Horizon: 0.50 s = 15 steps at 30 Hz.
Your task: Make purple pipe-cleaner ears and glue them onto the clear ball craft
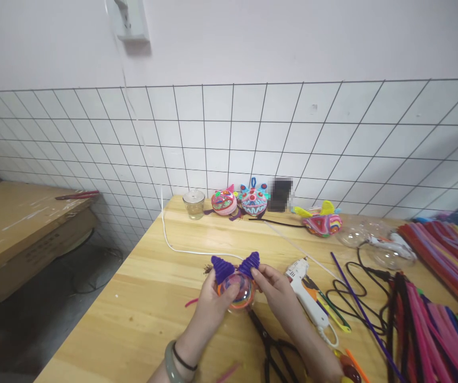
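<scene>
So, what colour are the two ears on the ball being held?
Purple ears, clearest in the head view.

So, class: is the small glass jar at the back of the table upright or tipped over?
Upright. The glass jar stands on its base on the table, mouth upward, near the wall.

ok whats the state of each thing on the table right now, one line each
left hand: gripping the ball
right hand: pinching the right purple ear
clear ball: held above the table, colours inside, two purple ears on top
glue gun: lying flat, not held
scissors: lying flat, blades shut
glass jar: upright, looks empty
finished figures: standing by the wall
pipe cleaners: loose piles at right
</scene>
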Motion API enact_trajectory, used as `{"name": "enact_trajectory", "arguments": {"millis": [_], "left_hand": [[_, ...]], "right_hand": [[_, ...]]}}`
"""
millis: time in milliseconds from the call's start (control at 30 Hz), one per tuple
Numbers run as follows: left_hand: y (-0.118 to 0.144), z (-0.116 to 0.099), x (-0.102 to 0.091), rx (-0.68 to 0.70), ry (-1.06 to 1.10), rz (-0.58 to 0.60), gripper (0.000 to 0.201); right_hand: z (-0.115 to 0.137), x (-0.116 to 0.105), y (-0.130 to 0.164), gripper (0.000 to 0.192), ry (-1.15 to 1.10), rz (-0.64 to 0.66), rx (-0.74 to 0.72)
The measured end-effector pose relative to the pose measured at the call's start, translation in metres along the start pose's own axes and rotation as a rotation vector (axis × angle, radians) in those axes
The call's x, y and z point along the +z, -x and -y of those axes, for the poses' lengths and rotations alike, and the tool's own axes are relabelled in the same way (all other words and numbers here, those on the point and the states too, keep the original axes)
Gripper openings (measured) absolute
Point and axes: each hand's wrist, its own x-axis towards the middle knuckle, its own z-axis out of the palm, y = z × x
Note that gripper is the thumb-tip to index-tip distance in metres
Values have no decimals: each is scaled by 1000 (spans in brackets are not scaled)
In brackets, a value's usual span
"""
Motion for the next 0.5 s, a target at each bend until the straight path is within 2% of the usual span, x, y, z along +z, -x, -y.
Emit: {"name": "enact_trajectory", "arguments": {"millis": [500], "left_hand": [[2,-5,1,-24,5,7,38]], "right_hand": [[10,-7,-1,35,75,56,-4]]}}
